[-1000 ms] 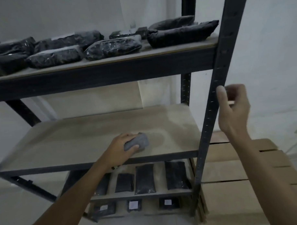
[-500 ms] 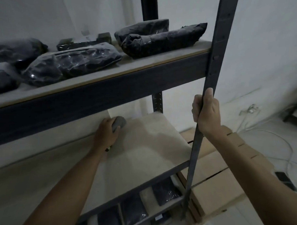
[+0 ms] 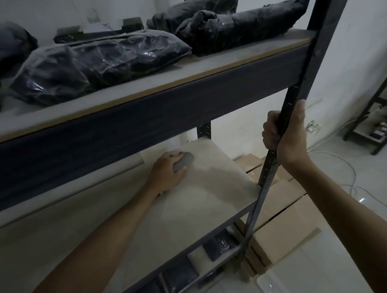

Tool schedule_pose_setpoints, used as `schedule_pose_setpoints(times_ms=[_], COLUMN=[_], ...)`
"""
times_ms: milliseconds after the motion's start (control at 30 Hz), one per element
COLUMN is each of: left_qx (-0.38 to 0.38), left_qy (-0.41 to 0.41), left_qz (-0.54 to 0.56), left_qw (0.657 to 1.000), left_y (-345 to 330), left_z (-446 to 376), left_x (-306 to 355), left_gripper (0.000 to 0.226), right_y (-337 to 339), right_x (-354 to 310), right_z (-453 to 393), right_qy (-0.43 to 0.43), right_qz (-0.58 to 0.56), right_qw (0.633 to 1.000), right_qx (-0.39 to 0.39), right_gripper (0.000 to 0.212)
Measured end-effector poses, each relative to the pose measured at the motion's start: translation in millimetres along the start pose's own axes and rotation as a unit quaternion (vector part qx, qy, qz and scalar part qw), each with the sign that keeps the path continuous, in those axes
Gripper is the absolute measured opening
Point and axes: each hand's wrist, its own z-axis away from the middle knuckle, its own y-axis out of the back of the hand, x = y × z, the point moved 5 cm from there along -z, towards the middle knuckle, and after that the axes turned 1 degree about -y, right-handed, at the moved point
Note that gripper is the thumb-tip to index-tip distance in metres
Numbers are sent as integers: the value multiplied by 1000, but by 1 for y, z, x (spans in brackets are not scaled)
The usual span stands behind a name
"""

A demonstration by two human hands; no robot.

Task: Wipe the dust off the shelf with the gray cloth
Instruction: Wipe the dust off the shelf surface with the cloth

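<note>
Here, one left hand (image 3: 167, 172) presses one gray cloth (image 3: 182, 161).

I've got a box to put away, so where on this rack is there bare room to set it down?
The middle shelf is bare from the left hand and gray cloth out to the front post, which the right hand grips. The top shelf is crowded with black bagged packages, leaving only its front strip free.
</note>
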Motion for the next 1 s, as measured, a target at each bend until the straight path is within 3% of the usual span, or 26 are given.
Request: schedule_pose_setpoints(times_ms=[133,233,367,500,567,633,767,1000], left_qx=[8,56,41,0,-44,-40,8,10], left_qy=[-13,30,78,-21,-74,-92,-10,12], left_qz=[17,0,-32,-33,-3,8,-11,-24], left_qw=[1000,998,996,999,996,995,1000,1000], left_y=[15,18,-8,-35,-40,-32,-6,-22], left_z=[-31,-53,-55,-34,-28,-40,-80,-85], left_x=[-5,-13,-5,40,61,65,36,22], left_gripper=[50,50,53,53,42,27,43,48], right_y=[-1,-1,0,1,0,0,2,7], right_x=[0,1,1,-2,-4,-5,9,33], right_z=[0,-1,-1,1,1,0,7,13], right_qy=[-1,-3,0,7,7,16,30,56], right_qz=[8,6,-3,-11,-12,0,16,32], right_qw=[1000,1000,1000,1000,1000,1000,999,998], right_qx=[2,0,6,17,20,21,16,4], right_gripper=[84,84,83,85,85,83,84,97])
